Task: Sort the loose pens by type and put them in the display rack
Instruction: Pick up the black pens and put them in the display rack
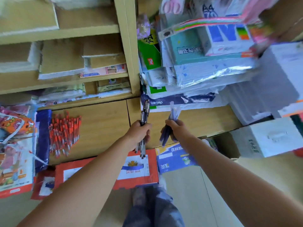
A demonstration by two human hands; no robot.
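My left hand [139, 132] is closed around a small bunch of black pens [145, 112], their clips pointing up and their tips hanging below my fist. My right hand [176, 128] grips a bunch of blue pens [173, 112], blurred by motion. Both hands are held out in front of a wooden cabinet [101, 125]. A pile of red pens [64, 133] lies on the counter at the left, beside a dark blue bag [43, 128]. No display rack can be made out in this view.
Wooden shelves [65, 31] with paper stacks fill the upper left. Stacked paper reams and stationery packs [205, 63] crowd the upper right. Red cartons [139, 167], a blue carton [175, 158] and a white box [268, 138] stand on the floor by my feet.
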